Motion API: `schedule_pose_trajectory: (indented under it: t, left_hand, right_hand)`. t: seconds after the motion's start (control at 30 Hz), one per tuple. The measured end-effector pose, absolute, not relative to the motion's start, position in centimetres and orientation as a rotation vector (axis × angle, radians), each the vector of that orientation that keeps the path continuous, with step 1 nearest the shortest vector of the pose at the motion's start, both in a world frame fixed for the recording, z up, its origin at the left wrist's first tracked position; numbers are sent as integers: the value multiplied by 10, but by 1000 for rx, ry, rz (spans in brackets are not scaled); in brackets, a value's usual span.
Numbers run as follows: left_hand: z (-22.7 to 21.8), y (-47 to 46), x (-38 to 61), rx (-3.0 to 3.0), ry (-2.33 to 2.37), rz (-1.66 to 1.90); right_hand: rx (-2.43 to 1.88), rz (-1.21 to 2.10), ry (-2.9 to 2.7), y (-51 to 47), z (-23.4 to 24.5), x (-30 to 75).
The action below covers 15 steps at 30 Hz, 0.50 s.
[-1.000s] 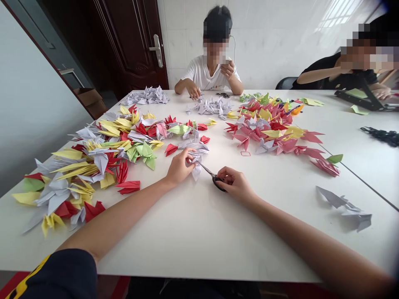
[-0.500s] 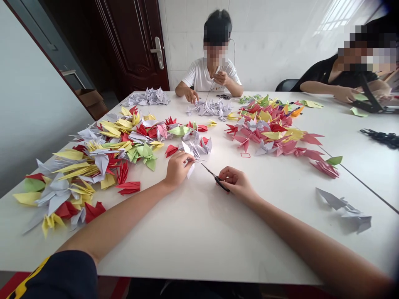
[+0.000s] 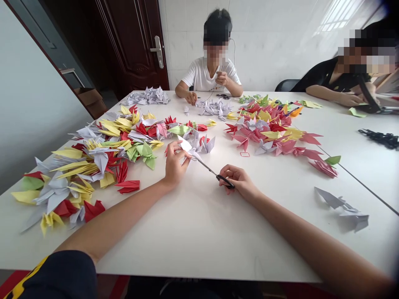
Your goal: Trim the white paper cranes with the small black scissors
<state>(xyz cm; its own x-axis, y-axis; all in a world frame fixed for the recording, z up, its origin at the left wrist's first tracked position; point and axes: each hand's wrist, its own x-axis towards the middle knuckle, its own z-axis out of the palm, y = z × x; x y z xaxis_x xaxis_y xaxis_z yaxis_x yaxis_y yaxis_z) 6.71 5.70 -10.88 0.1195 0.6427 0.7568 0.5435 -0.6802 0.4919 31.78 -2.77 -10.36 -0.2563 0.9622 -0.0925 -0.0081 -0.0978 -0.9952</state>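
Over the middle of the table, my left hand [image 3: 176, 164] pinches a white paper crane [image 3: 185, 143], partly covered by the fingers. My right hand [image 3: 238, 179] is closed round the black handles of a pair of scissors [image 3: 224, 181]. Their thin blades point up and left and reach the crane's lower side; whether they touch the paper I cannot tell. Just behind the held crane lie white folded cranes [image 3: 208, 145] with red paper among them. Left of my left hand spreads a big heap of yellow, white, red and green cranes [image 3: 101, 143].
Pink and red cranes [image 3: 277, 124] are heaped right of centre. A loose white crane [image 3: 344, 207] lies by my right forearm. Across the table a person [image 3: 212, 74] handles white cranes [image 3: 215, 108]; another person [image 3: 330, 83] sits far right. A black bundle [image 3: 380, 138] lies on the right.
The held white crane has turned and tilts up more to the left, and my left fingers have shifted on it. The scissors have swung slightly. Across the table, the person's raised hand has shifted.
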Motion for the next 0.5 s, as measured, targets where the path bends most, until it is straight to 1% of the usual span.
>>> schedule_pose_trajectory:
  t: [0.13, 0.33, 0.5]
  left_hand:
    - [-109, 57, 67, 2234, 1233, 1580]
    - [-119, 65, 65, 2341, 934, 1741]
    - [-119, 64, 65, 2419, 880, 1745]
  right_hand:
    - [-1105, 1498, -1282, -27, -103, 320]
    - [-1074, 1544, -1300, -25, -104, 321]
    - [-1081, 1526, -1308, -24, -108, 322]
